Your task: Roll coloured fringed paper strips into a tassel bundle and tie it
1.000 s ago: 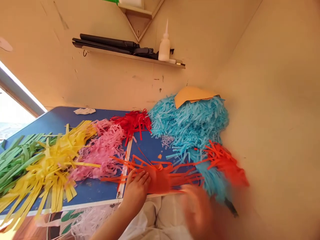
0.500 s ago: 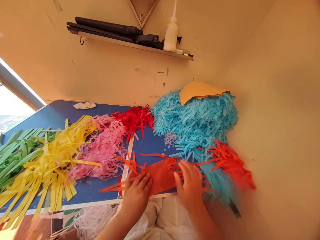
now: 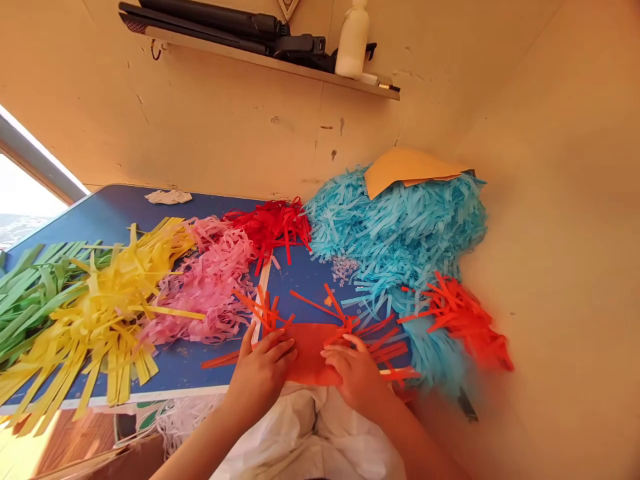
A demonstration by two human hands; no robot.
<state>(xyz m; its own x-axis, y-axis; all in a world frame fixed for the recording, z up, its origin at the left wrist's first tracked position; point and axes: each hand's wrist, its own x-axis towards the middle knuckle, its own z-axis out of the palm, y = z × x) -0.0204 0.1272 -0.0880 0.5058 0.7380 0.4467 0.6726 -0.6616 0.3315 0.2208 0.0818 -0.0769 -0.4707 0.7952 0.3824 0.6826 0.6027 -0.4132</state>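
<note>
A fringed sheet of orange-red tissue paper (image 3: 314,357) lies at the table's front edge, its cut strips spreading left and right from a plain middle. My left hand (image 3: 265,370) is closed over its left part, fingers on the paper and thumb by the strips. On the right part, my right hand (image 3: 357,373) has its fingers curled onto the paper where the strips begin. The undersides of both hands are hidden. Just beyond, small clear beads (image 3: 344,268) lie in a little heap on the blue table (image 3: 295,283).
Fringed paper bundles lie around: green (image 3: 30,313), yellow (image 3: 113,293), pink (image 3: 205,283), red (image 3: 273,227), a large light-blue pile (image 3: 400,227) and another orange-red bundle (image 3: 470,320). Orange card (image 3: 415,172) tops the blue pile. A wall shelf (image 3: 280,63) holds a white bottle (image 3: 353,43).
My right hand has come down and left onto the paper, where its fingers now rest. Some strips at the right now point upward. The view has tilted down slightly.
</note>
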